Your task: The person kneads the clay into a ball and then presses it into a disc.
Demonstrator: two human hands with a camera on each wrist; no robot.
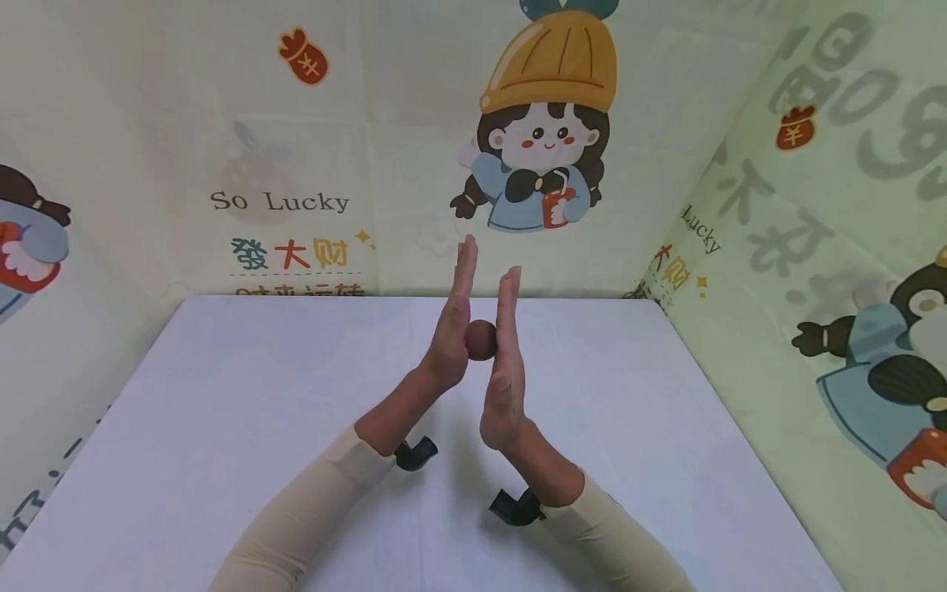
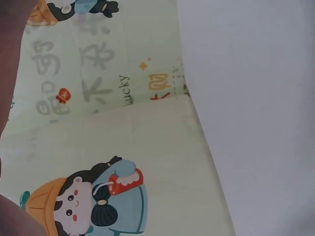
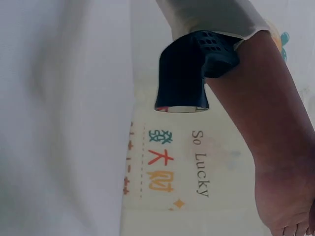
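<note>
Both my palms flat and upright, left hand (image 1: 450, 333) and right hand (image 1: 505, 362) pressing a brown ball (image 1: 481, 339) between straight fingers, above mid-table (image 1: 222, 395), wide bare surface around, printed backdrop (image 1: 281, 201) beyond far edge.

the brown ball (image 1: 481, 339) at frame centre looks matt and smooth, like clay or dough. the table (image 1: 222, 411) has a pale, matt, smooth top. the backdrop (image 1: 296, 148) across the upper frame is creased printed sheeting with a faint sheen. the sleeves (image 1: 311, 510) are matt beige knit cloth.
</note>
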